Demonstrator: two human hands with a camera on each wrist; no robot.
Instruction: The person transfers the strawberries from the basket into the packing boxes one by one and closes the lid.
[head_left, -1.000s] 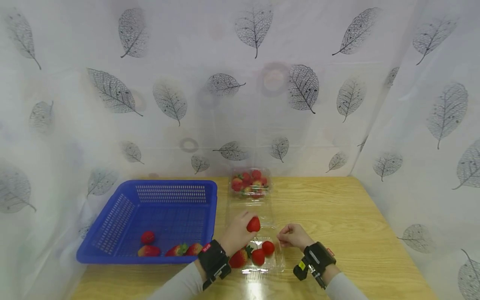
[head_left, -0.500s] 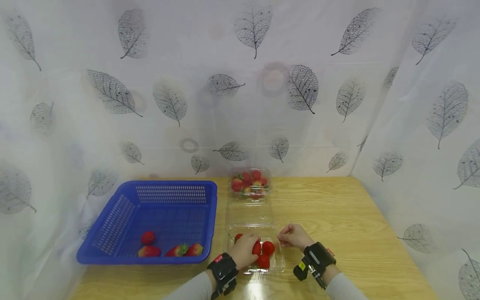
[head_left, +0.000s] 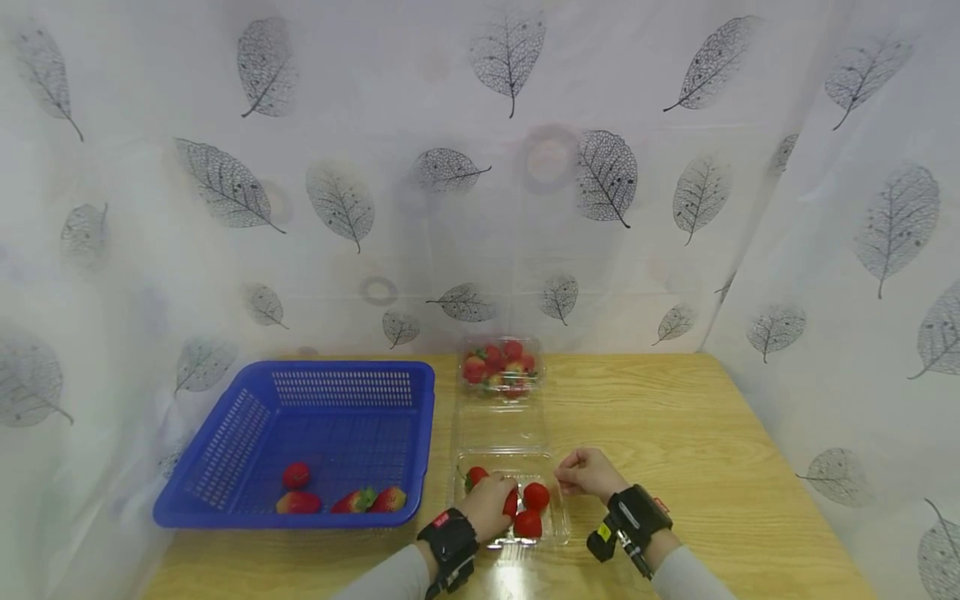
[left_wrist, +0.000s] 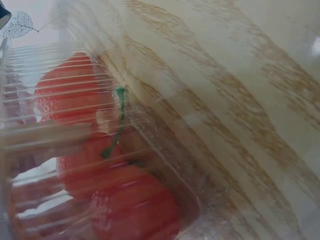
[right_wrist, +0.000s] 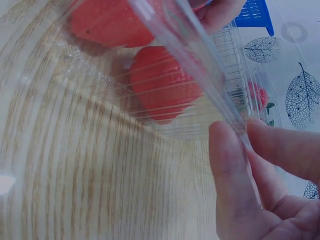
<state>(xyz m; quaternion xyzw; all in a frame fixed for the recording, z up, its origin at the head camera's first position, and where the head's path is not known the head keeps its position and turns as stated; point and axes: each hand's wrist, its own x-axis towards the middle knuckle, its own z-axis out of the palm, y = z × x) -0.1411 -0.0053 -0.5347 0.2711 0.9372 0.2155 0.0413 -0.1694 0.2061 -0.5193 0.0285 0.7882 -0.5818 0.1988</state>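
A clear plastic clamshell box (head_left: 558, 527) lies on the table with its lid folded back. Inside it my left hand (head_left: 484, 505) is lowered, fingers curled at a strawberry (head_left: 511, 503) that they partly cover. Other strawberries (head_left: 536, 497) sit to its right, and one with a green stem (head_left: 476, 477) is at the far left corner. In the left wrist view, red strawberries (left_wrist: 135, 205) press against the ribbed wall, with part of a finger behind it. My right hand (head_left: 590, 473) pinches the box's right rim between thumb and fingers (right_wrist: 227, 165).
To the left stands a blue plastic basket (head_left: 430, 417) with several strawberries (head_left: 297, 502) near its front wall. Behind the open box is a second clear box (head_left: 538, 367) filled with strawberries. A leaf-patterned curtain (head_left: 510, 233) bounds the table (head_left: 660, 417) at the back and sides.
My left hand has come down and toward me, bringing a strawberry from above the box in among the others. The right hand stays at the rim.
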